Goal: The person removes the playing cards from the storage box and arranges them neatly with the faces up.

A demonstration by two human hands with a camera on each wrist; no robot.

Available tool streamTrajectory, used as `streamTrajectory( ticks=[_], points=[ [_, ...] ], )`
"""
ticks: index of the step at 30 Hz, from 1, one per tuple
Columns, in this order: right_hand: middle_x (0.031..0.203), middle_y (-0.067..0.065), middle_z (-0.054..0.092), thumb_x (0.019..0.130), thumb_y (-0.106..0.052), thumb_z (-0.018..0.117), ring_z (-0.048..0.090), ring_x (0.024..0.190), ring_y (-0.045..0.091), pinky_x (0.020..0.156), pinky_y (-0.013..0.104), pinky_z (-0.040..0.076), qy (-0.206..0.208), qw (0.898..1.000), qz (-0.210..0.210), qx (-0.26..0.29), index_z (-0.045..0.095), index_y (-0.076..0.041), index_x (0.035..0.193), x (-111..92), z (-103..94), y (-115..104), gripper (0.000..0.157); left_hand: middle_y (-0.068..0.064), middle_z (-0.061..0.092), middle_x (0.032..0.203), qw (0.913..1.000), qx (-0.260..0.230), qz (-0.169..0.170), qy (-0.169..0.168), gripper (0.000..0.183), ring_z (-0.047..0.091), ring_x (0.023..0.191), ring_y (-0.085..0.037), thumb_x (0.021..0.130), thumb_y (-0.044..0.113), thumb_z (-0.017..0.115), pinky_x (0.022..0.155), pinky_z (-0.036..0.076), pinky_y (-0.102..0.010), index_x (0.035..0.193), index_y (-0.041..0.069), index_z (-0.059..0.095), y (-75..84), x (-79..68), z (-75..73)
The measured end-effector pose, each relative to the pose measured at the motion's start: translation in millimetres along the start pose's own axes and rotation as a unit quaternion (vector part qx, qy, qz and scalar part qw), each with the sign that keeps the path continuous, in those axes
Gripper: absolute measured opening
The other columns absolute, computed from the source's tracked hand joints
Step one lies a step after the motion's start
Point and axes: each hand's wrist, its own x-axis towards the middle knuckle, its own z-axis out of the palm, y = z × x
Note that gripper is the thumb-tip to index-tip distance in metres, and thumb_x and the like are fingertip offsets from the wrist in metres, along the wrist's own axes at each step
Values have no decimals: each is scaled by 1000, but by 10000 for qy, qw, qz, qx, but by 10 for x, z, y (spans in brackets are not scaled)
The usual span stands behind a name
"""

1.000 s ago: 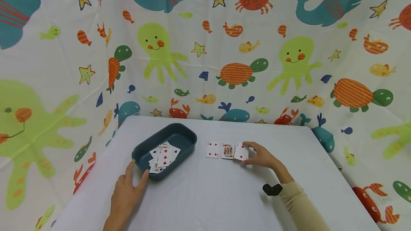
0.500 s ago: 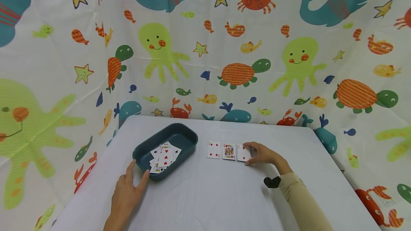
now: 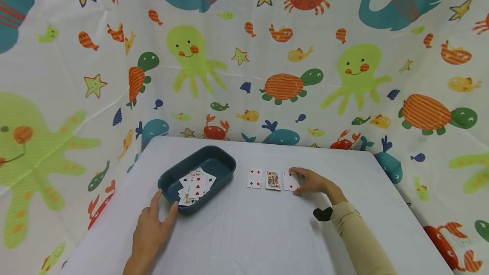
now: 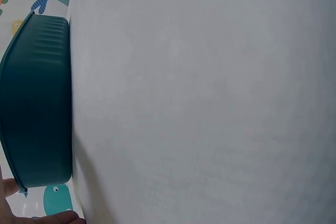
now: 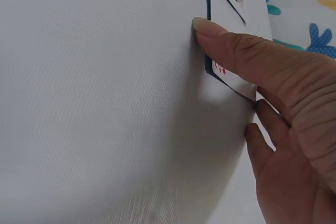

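Observation:
My left hand (image 3: 150, 226) rests at the near left corner of a dark teal tray (image 3: 214, 164), fingers fairly straight, thumb at the rim. In the left wrist view the tray's side wall (image 4: 37, 98) fills the left edge. Several loose playing cards lie in the tray, a hearts card (image 3: 197, 186) on top. With thumb and fingers at opposite edges, my right hand (image 3: 315, 182) holds a diamonds playing card (image 3: 289, 181) flat on the table. The right wrist view shows its thumb (image 5: 226, 45) over the near edge of this card (image 5: 226, 9); the hand hides part of its face.
Left of the held card, a face card (image 3: 273, 180) and another diamonds card (image 3: 254, 178) lie face up in a row. White cloth covers the table (image 3: 244, 237). A curtain (image 3: 237, 92) printed with sea animals hangs behind and at the sides.
My right hand has slid its card slightly right, off the face card's side, and straightened it into line. The left hand and tray keep their places; the view has shifted a little.

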Motion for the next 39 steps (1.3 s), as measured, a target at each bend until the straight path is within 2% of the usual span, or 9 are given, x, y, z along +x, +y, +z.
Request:
streamTrajectory(
  ticks=[6,11,17,22,31,39],
  points=[
    [163,21,33,82,-25,88,27,150,47,117,64,23,200,9997,-150,41,39,-5,156,22,6,-91,91,-38,52,118,10000,-11,59,18,86,57,95,-44,99,65,50,79,50,-61,160,10,25,-3,-2,-11],
    [163,17,34,86,-26,85,32,147,50,113,66,31,513,9971,-504,232,39,-10,157,107,16,-356,86,-39,51,120,9999,-91,61,8,87,57,99,-47,99,67,48,80,49,-63,161,12,24,-7,-8,-23],
    [158,16,42,91,-27,80,40,144,41,114,56,36,861,9897,-1028,508,44,-8,154,255,93,-688,75,-38,52,122,9999,-98,26,92,87,58,102,-49,98,68,48,82,49,-64,161,13,25,-8,13,7],
    [155,16,47,93,-28,78,45,143,36,114,50,38,1064,9814,-1408,761,45,-6,152,374,205,-899,71,-38,53,121,9999,-102,68,47,88,58,101,-48,98,69,47,81,50,-64,160,11,26,-6,12,9],
    [152,17,50,94,-19,77,48,140,38,114,51,39,1118,9630,-1879,1574,46,-6,151,546,481,-1292,67,-39,53,119,9998,-113,108,93,88,58,101,-48,98,69,48,80,49,-64,160,11,27,-10,0,-22],
    [149,14,53,93,-22,78,51,138,32,112,45,41,1163,9589,-1814,1848,47,-9,151,651,713,-1568,66,-39,53,120,9997,-166,156,93,86,58,104,-50,98,68,48,81,48,-65,160,11,27,-38,3,1]
  ],
)
